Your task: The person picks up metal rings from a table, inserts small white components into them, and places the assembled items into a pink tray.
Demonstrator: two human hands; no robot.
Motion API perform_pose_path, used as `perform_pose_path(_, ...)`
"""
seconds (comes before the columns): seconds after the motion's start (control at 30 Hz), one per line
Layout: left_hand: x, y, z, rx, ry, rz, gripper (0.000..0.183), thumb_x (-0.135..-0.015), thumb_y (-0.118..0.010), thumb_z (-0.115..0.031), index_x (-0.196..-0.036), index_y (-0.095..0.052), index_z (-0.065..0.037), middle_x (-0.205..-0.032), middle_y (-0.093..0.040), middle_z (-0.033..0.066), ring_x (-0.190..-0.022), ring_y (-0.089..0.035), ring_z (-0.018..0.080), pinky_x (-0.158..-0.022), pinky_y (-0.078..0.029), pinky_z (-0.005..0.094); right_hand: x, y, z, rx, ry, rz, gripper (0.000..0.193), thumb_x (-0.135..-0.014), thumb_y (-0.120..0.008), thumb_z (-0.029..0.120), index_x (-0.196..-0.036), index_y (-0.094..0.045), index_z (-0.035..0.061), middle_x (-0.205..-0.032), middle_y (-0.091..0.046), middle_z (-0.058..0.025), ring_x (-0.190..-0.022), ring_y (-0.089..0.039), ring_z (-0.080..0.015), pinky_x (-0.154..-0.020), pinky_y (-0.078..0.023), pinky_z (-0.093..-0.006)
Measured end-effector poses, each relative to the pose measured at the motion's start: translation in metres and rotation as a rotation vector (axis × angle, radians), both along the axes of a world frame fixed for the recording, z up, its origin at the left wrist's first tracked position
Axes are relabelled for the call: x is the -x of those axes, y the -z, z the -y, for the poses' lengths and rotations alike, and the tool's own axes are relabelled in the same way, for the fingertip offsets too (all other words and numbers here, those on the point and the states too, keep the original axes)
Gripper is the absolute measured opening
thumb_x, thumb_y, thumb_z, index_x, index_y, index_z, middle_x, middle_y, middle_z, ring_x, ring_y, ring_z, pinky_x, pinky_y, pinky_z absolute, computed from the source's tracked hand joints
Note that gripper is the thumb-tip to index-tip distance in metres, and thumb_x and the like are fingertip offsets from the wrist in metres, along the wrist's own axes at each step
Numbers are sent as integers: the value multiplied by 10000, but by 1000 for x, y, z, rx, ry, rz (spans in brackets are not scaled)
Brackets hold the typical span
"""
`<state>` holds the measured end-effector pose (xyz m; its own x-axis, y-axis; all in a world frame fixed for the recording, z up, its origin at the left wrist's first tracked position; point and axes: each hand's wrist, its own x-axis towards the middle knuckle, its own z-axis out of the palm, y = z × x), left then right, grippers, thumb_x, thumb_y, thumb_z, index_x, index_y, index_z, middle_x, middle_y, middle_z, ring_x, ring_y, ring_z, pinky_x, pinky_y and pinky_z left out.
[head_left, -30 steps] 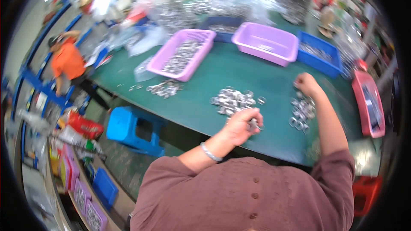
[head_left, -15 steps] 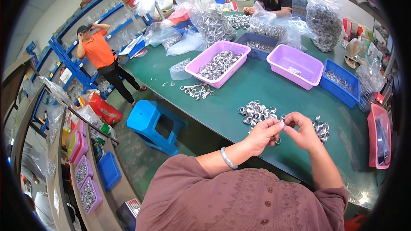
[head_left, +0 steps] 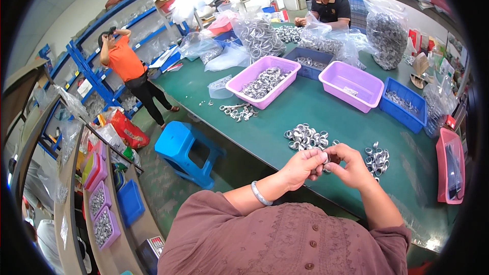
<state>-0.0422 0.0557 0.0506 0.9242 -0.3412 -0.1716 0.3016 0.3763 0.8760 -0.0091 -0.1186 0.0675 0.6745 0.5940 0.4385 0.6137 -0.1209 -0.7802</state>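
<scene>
Above the near edge of the green table, my left hand [head_left: 300, 168] and my right hand [head_left: 351, 165] meet with fingers closed in a pinch. A small silver metal ring [head_left: 326, 166] sits between their fingertips, partly hidden by them. Just beyond my hands lies a heap of silver rings [head_left: 304, 136]. A smaller, looser group of rings [head_left: 377, 160] rests to the right of my right hand. My left wrist wears a pale bangle [head_left: 261, 193].
Beyond the heaps stand a purple tub of rings [head_left: 235, 87], a purple tub [head_left: 378, 84] and a blue tray [head_left: 420, 121]. A pink tray [head_left: 441, 173] lies right. A blue stool [head_left: 175, 140] stands left. One person [head_left: 127, 63] stands by the shelves; another [head_left: 333, 7] sits across.
My joined hands have shifted slightly left and down, uncovering more of the right-hand group of rings. The view has tilted a little. The seated person across shows more fully.
</scene>
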Motion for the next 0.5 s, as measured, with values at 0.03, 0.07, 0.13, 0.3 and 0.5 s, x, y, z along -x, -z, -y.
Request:
perform_pose_path(0.03, -1, 2, -4, 19, 12, 2, 197, -856, -548, -296, -757, -529, -126, -626, -480, -49, -553, -429, 43, -486, -344, 184, -1, -1, -4, -15, -3, 36, 301, -710, -633, 15, -1003, -565, 18, -795, -549, -70, -656, -528, -138, -599, -438, -246)
perform_pose_path(0.07, -1, 4, -7, 39, 23, 4, 182, -860, -545, -288, -801, -547, -116, -646, -486, -43, -571, -444, 48, -490, -355, 185, -1, -2, -7, -13, -21, 43, 301, -710, -633, 15, -1003, -565, 18, -795, -549, -70, -656, -528, -138, -599, -438, -246)
perform_pose_path(0.13, 0, 5, -7, 24, -8, 26, 178, -855, -552, -284, -800, -548, -115, -653, -489, -44, -571, -442, 45, -488, -351, 181, 1, -4, -9, 41, 55, 79, 273, -696, -644, 14, -956, -562, 13, -790, -558, -75, -662, -548, -149, -593, -450, -260)
perform_pose_path(0.3, 4, 4, -10, -153, -69, 138, 130, -827, -583, -205, -795, -552, -82, -686, -496, -47, -589, -423, 27, -487, -336, 178, 7, -4, -22, 61, 88, 189, 223, -669, -650, 10, -867, -547, 14, -756, -559, -87, -648, -574, -195, -563, -460, -295)
perform_pose_path(0.5, 9, 12, -15, -286, -188, 301, 121, -830, -548, -146, -816, -569, -28, -689, -487, -53, -607, -394, 21, -497, -320, 188, 9, -3, -32, 121, 124, 295, 243, -620, -652, 10, -833, -537, 24, -726, -537, -105, -623, -555, -242, -544, -449, -308)
